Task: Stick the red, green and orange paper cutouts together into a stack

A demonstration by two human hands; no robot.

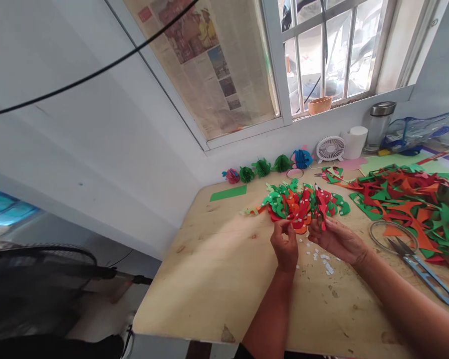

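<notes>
A small red paper cutout (323, 209) is pinched upright in the fingers of my right hand (338, 240). My left hand (285, 245) is beside it, thumb and forefinger pressed together; what lies between them, if anything, is too small to make out. Just beyond both hands is a heap of red, orange and green paper cutouts (280, 202), several with little white squares on them. More white paper bits (327, 265) are scattered on the wooden table (217, 269) below my right hand.
Thread snips (422, 271) and a clear tape roll (374, 234) lie at right, beside a large pile of paper scraps (407, 199). Folded paper ornaments (262, 167), a green strip (228, 193), a small fan (330, 148) and a glass bottle (377, 129) line the back.
</notes>
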